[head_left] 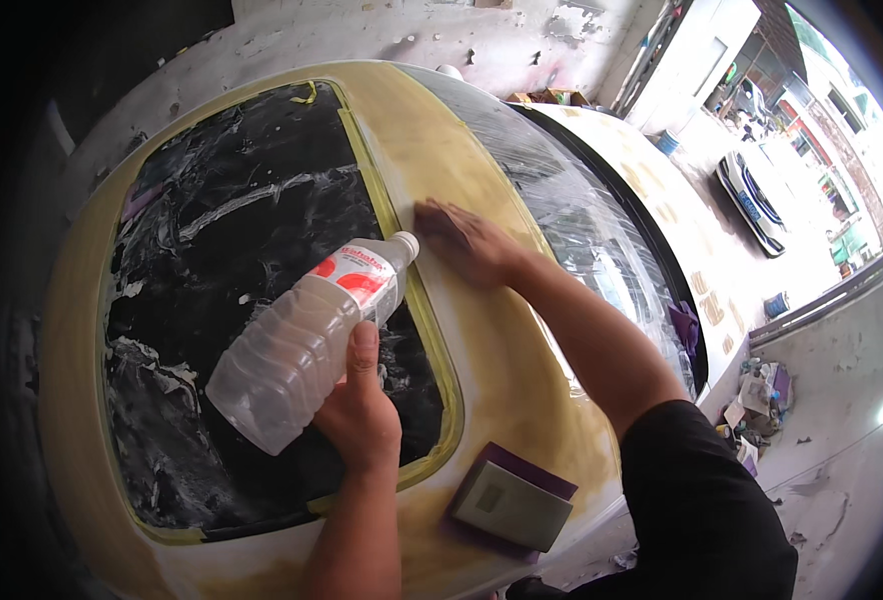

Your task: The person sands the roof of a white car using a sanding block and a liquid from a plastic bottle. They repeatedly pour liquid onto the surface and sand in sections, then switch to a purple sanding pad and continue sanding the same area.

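My left hand [360, 415] is wrapped round a clear ribbed plastic bottle [287, 345] with a white cap and a red and white label. The bottle is tilted, its cap toward the upper right, above the dark, masked roof panel [262, 240]. My right hand [462, 243] lies flat on the sanded yellowish car roof [412, 150], fingers stretched out, beside the yellow masking tape [417, 290]. Close to my right forearm, a grey sanding block [512, 505] rests on purple sandpaper [537, 475] at the roof's near edge.
Right of the roof is the windshield [572, 210], covered in streaked film, and beyond it the patchy white hood [652, 165]. A purple cloth or sheet [684, 327] lies by the windshield's edge. Rubbish [762, 400] is heaped by the wall. A white car [757, 195] stands outside.
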Tool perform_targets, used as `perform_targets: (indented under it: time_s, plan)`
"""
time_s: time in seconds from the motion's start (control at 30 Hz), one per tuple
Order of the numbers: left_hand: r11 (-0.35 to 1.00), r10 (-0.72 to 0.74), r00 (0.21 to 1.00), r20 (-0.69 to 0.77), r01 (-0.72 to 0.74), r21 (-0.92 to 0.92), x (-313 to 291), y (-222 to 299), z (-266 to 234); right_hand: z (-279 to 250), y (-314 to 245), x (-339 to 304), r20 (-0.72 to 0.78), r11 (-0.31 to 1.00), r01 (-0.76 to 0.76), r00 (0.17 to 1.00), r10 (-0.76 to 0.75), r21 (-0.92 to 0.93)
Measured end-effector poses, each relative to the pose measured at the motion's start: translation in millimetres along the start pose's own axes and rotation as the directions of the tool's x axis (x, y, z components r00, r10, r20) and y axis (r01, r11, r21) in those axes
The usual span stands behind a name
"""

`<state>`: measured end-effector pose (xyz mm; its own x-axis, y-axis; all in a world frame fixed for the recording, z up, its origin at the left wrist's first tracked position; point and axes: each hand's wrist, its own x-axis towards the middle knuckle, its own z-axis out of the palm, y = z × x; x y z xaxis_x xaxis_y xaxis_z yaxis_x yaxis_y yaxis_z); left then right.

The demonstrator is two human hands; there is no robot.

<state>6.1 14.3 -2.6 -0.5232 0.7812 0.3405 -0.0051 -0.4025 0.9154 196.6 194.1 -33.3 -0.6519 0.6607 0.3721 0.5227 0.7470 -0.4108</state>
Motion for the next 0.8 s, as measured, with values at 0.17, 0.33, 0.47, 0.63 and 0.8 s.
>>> perform_targets:
  time_s: [0.17, 0.33, 0.47, 0.63, 0.8]
  plan:
    - [1.0, -0.008, 1.0, 0.021, 0.008, -0.006, 1, -1, -2, 0, -48, -60, -0.026, 0.998, 0.065, 0.998, -0.065, 0.017]
    - [0.997, -0.026, 0.999, -0.022, 0.024, -0.078, -1, 0, 3, -22, -95, -161, 0.193, 0.992, 0.064, 0.977, -0.084, 0.107]
    - [0.998, -0.023, 0.999, 0.023, 0.024, -0.063, -1, -1, 1, -3, -28, -60, -0.017, 0.995, 0.086, 0.996, -0.087, -0.044]
    - [0.995, -0.041, 0.998, 0.052, 0.046, -0.091, -3, 6, 1, 11, 17, 22, -0.002, 0.971, -0.225, 0.974, 0.225, -0.078]
    - [0.998, -0.018, 0.997, 0.069, 0.022, -0.06, -1, 16, 2, -15, -80, -123, 0.14, 1.0, 0.005, 0.99, -0.005, 0.0]
